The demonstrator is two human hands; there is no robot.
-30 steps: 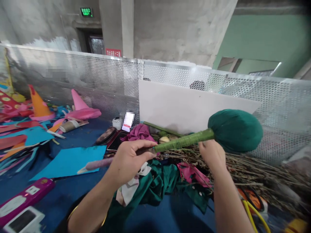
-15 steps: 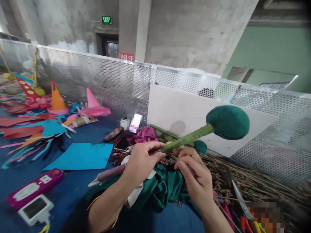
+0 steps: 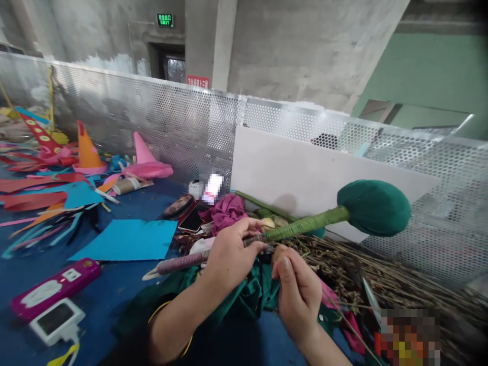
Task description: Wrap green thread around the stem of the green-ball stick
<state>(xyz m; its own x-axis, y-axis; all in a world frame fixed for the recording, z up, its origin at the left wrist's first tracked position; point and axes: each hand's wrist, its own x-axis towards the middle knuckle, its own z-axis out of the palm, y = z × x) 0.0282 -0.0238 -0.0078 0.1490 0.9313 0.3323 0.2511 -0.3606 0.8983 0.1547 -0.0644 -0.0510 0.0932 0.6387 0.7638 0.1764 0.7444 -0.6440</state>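
Note:
My left hand (image 3: 238,249) is closed around a stick (image 3: 308,223) wrapped in green and brownish-purple winding. At the stick's upper right end sits a round head covered in dark green cloth (image 3: 373,207). The other end (image 3: 183,263) is wound in mauve and points to the lower left, with a pale tip. Just below the wrapped shaft, my right hand (image 3: 299,287) is closed in a pinch. A thin green strand (image 3: 306,249) curls out beside its fingers; the pinched part is hidden. Crumpled dark green cloth (image 3: 247,292) lies under both hands.
Dried stalks (image 3: 396,264) and scissors (image 3: 369,297) lie to the right. A blue sheet (image 3: 127,240), a purple device (image 3: 57,287) and a white device (image 3: 57,320) are on the left. Paper cones stand farther back. A white board (image 3: 282,157) leans on the perforated metal barrier (image 3: 171,127).
The stick's green head has shifted right and slightly down. My right hand has drawn its fingers together and turned, moving slightly lower. My left hand still grips the stick.

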